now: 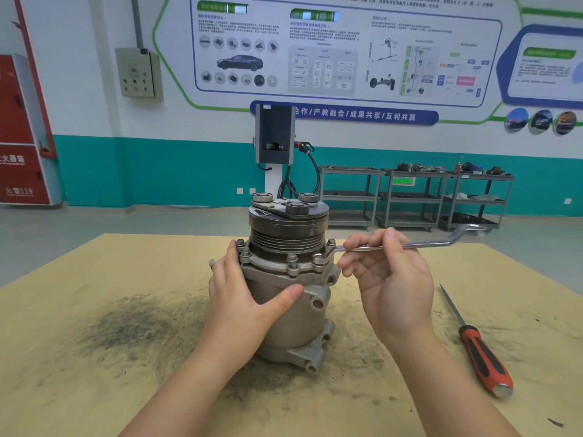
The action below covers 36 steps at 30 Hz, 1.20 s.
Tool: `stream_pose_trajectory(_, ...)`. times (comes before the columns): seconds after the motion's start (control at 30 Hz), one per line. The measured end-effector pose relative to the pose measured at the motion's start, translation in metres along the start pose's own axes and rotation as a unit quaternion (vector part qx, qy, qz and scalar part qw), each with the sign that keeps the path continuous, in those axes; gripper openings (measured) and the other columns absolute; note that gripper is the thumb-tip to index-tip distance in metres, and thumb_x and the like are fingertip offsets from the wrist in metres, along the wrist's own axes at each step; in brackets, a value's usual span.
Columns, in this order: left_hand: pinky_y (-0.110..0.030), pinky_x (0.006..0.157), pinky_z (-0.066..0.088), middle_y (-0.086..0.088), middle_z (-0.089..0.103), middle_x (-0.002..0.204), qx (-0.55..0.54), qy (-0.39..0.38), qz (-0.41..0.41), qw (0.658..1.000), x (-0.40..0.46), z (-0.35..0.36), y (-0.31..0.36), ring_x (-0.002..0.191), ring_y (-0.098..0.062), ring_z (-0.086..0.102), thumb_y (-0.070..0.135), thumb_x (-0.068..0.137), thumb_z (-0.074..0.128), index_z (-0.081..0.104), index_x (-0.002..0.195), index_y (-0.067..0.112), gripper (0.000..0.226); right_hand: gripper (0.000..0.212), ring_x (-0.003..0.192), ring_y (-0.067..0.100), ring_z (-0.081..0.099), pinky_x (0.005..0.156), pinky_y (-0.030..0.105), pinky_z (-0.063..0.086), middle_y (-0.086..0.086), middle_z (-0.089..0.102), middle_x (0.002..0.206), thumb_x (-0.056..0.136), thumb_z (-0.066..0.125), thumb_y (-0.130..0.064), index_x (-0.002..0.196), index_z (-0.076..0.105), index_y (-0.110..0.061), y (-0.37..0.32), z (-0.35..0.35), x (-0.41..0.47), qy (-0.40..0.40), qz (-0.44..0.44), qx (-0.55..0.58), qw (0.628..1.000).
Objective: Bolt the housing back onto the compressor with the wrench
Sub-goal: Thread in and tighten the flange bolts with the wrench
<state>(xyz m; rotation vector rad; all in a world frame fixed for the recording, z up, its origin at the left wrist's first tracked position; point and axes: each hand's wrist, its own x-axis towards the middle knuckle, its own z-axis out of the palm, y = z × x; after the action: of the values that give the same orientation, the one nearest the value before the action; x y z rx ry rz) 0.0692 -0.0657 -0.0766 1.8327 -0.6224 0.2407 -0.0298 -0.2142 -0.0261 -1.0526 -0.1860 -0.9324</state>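
Observation:
A grey metal compressor (296, 323) stands upright on the table, with a dark pulley (287, 228) on top. Its housing flange (271, 266) carries several bolts around the rim. My left hand (243, 298) holds the compressor body from the left, thumb across its front and fingers round the far side. My right hand (388, 275) pinches the shaft of a long offset ring wrench (419, 244). The wrench lies level and points right. Its near end sits on the bolt (330, 244) at the flange's right side.
A red-and-black-handled screwdriver (479, 348) lies on the table to the right of my right hand. The yellowish tabletop (94, 279) has a dark grime stain (138, 323) left of the compressor. Shelving carts (410, 197) and a charging post (274, 137) stand by the far wall.

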Motion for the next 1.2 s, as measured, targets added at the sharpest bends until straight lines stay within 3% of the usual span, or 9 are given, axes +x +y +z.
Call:
stream_pose_trajectory(0.17,-0.045,0.12,0.028,0.032,0.018,0.141,0.003,-0.006,-0.001,1.0,-0.001,-0.001,0.002,0.144,-0.008,0.018,0.102,0.037,0.049,0.001,0.156,0.036,0.145,0.042,0.054,0.021,0.06,0.051,0.026,0.05,0.012,0.065,0.071,0.102,0.035,-0.021,0.068,0.059,-0.011,0.0,-0.007,0.007,0.008,0.07,0.059,0.996)
stream_pose_trajectory(0.3,-0.043,0.119,0.028,0.036,0.019,0.135,0.008,0.002,0.0,1.0,0.0,-0.001,0.001,0.144,-0.007,0.019,0.105,0.033,0.044,0.001,0.155,0.037,0.146,0.035,0.06,0.023,0.063,0.056,0.028,0.052,0.006,0.067,0.074,0.094,0.044,-0.041,0.082,0.054,-0.01,0.015,0.002,-0.008,0.01,-0.095,-0.066,0.993)
stream_pose_trajectory(0.4,-0.04,0.118,0.026,0.035,0.019,0.136,0.01,0.01,0.006,1.0,0.0,0.0,-0.001,0.143,-0.006,0.018,0.105,0.034,0.044,0.002,0.156,0.036,0.146,0.03,0.071,0.014,0.065,0.066,0.023,0.052,-0.004,0.066,0.082,0.099,0.044,-0.044,0.088,0.062,-0.022,0.024,0.009,-0.019,-0.066,-0.263,-0.234,0.934)
stream_pose_trajectory(0.53,-0.04,0.117,0.025,0.026,0.02,0.144,0.011,0.013,0.005,1.0,0.002,0.003,-0.004,0.144,-0.007,0.018,0.096,0.045,0.056,0.003,0.156,0.034,0.138,0.042,0.084,0.008,0.063,0.076,0.02,0.051,-0.004,0.067,0.089,0.101,0.043,-0.041,0.092,0.067,-0.007,0.027,0.014,-0.027,-0.124,-0.337,-0.388,0.849)
stream_pose_trajectory(0.57,-0.039,0.117,0.025,0.026,0.02,0.144,0.011,0.014,0.006,1.0,0.002,0.003,-0.004,0.143,-0.008,0.018,0.093,0.047,0.058,0.004,0.156,0.034,0.136,0.038,0.083,0.009,0.064,0.074,0.022,0.053,-0.002,0.068,0.091,0.101,0.042,-0.04,0.098,0.065,-0.009,0.025,0.015,-0.028,-0.13,-0.334,-0.39,0.848)
stream_pose_trajectory(0.67,-0.03,0.111,0.021,0.036,0.019,0.124,0.005,0.019,0.016,1.0,0.002,0.004,-0.005,0.136,0.002,0.018,0.096,0.046,0.056,0.005,0.156,0.033,0.138,0.011,0.07,0.01,0.067,0.063,0.02,0.053,-0.001,0.07,0.09,0.102,0.041,-0.027,0.111,0.046,-0.025,0.012,0.017,-0.024,-0.117,-0.279,-0.283,0.91)
stream_pose_trajectory(0.8,-0.031,0.114,0.022,0.038,0.016,0.118,0.001,0.02,0.015,1.0,0.002,0.003,-0.004,0.136,0.003,0.018,0.099,0.042,0.054,0.005,0.156,0.033,0.141,0.02,0.052,0.02,0.062,0.051,0.025,0.049,0.003,0.066,0.079,0.099,0.035,-0.01,0.109,0.036,-0.027,-0.001,0.011,-0.013,-0.014,-0.177,-0.135,0.975)
stream_pose_trajectory(0.97,-0.043,0.12,0.026,0.026,0.021,0.143,-0.003,0.004,0.006,1.0,0.0,0.002,-0.002,0.144,-0.009,0.02,0.086,0.047,0.059,0.005,0.157,0.032,0.133,0.019,0.046,0.02,0.059,0.045,0.025,0.047,0.002,0.064,0.066,0.103,0.035,-0.002,0.106,0.038,-0.02,0.0,0.003,0.0,0.05,-0.053,-0.043,0.996)
stream_pose_trajectory(1.2,-0.038,0.117,0.026,0.033,0.019,0.127,0.0,0.003,0.007,1.0,0.0,0.002,-0.001,0.143,-0.008,0.021,0.087,0.046,0.058,0.003,0.157,0.033,0.135,0.008,0.046,0.015,0.059,0.044,0.021,0.047,0.005,0.066,0.063,0.102,0.038,-0.005,0.098,0.042,-0.012,-0.002,-0.004,0.011,0.039,0.075,0.057,0.995)
